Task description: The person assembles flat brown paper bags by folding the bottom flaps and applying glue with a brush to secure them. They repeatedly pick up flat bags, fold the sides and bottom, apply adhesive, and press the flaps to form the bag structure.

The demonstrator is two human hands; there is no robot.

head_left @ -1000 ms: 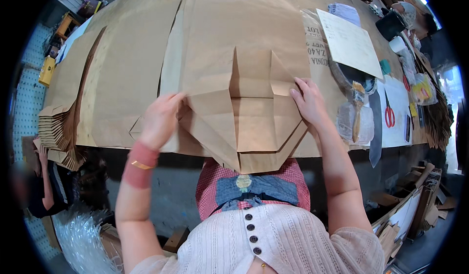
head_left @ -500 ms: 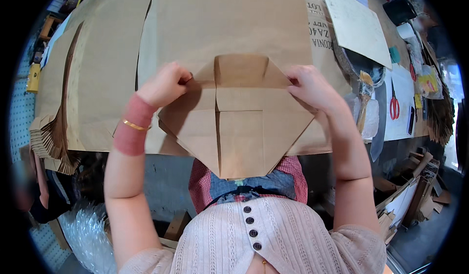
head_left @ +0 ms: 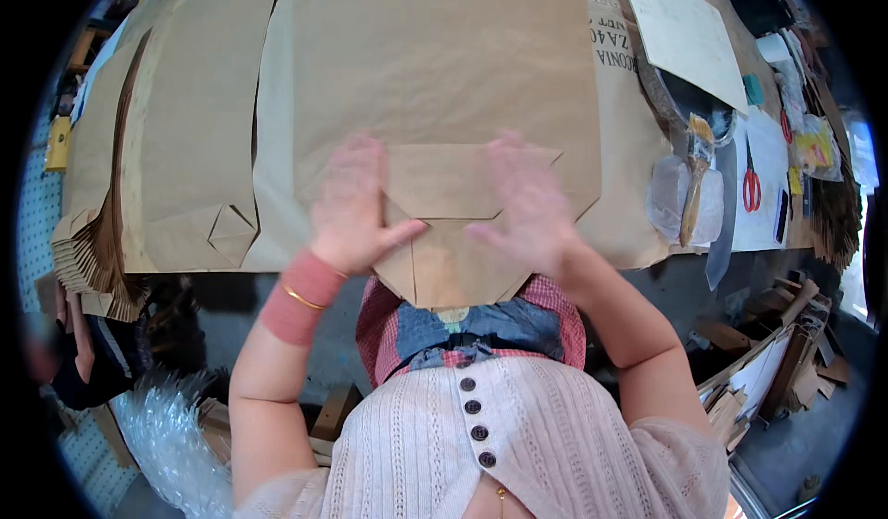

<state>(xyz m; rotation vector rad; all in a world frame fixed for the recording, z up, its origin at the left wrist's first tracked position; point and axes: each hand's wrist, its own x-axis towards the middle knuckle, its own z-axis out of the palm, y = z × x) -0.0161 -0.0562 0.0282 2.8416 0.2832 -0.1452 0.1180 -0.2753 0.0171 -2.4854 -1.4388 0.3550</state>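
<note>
A large brown paper bag (head_left: 444,75) lies flat on the table, its folded bottom end toward me and hanging slightly over the near edge. Across that end runs a turned-down flap (head_left: 442,184), with slanted creases at its sides. My left hand (head_left: 350,206) is pressed flat on the left part of the fold, fingers stretched forward and thumb pointing inward. On the right part lies my right hand (head_left: 532,206), also flat with its thumb inward. Both hands are somewhat smeared by motion, and neither grips anything.
To the left lies a stack of brown paper bags (head_left: 190,140). At the right are a brush (head_left: 694,181), red-handled scissors (head_left: 751,186), a white board (head_left: 689,38) and a round basin (head_left: 657,103). A bundle of clear plastic (head_left: 176,445) sits on the floor at left.
Both hands have let go of the bag's pulled-open bottom corners and moved inward and down onto it. The bottom, spread open before, now has its far flap folded toward me.
</note>
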